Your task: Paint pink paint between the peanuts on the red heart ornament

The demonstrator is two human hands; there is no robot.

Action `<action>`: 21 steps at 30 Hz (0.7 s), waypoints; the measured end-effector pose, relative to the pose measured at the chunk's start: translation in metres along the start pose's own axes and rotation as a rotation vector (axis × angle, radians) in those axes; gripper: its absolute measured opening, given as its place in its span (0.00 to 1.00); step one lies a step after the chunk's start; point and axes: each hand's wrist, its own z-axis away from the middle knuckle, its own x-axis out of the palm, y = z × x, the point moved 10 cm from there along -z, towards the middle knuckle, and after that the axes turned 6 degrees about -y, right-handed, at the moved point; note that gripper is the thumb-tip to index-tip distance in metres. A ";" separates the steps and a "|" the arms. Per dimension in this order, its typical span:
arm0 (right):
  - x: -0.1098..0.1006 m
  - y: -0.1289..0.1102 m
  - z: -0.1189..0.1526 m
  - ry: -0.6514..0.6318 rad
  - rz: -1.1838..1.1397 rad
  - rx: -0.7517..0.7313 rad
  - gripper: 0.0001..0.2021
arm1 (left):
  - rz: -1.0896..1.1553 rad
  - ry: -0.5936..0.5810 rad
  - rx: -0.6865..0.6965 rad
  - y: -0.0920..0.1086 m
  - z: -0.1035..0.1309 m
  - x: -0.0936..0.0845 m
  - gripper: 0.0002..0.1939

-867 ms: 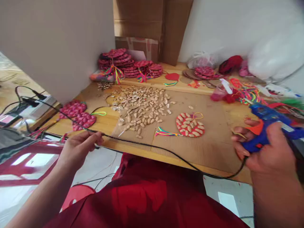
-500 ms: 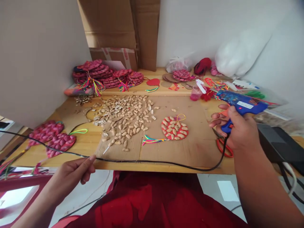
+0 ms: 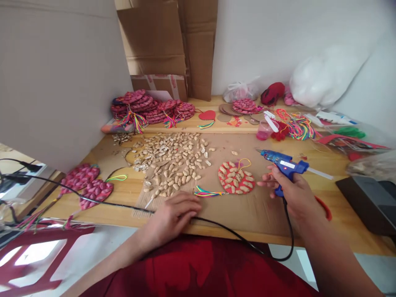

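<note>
— On the cardboard sheet (image 3: 266, 206), what are the hands doing?
— The right hand (image 3: 292, 194) grips a blue glue gun (image 3: 283, 164), nozzle aimed left over a red disc (image 3: 236, 177) dotted with peanuts. The left hand (image 3: 173, 216) lies flat, fingers down on the gun's black cord (image 3: 102, 202) at the table's near edge.
— And around them?
— Loose peanuts (image 3: 173, 159) behind the left hand; finished pink discs (image 3: 148, 107) stacked at the back.

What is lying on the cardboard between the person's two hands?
In the head view, a red disc partly covered with peanuts and its rainbow tassel lie between the left hand and the right hand, which holds a blue glue gun.
</note>
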 end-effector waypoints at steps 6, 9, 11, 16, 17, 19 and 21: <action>0.003 0.014 -0.004 0.006 -0.001 0.054 0.26 | -0.205 -0.114 0.150 0.014 -0.030 0.026 0.16; 0.007 0.014 -0.008 0.005 -0.013 0.065 0.26 | -0.226 -0.166 0.147 0.013 -0.037 0.036 0.17; 0.010 0.013 -0.010 0.005 -0.023 0.066 0.26 | -0.214 -0.198 0.157 0.014 -0.040 0.042 0.18; 0.013 0.007 -0.013 -0.006 -0.045 0.052 0.27 | -0.201 -0.180 0.181 0.013 -0.043 0.044 0.18; 0.014 0.005 -0.013 -0.022 -0.050 0.052 0.27 | -0.195 -0.168 0.187 0.013 -0.042 0.043 0.17; 0.017 0.001 -0.011 -0.072 -0.066 0.055 0.27 | -0.177 -0.138 0.201 0.014 -0.040 0.040 0.17; 0.022 -0.004 -0.008 -0.133 -0.085 0.057 0.27 | -0.152 -0.108 0.206 0.014 -0.039 0.035 0.16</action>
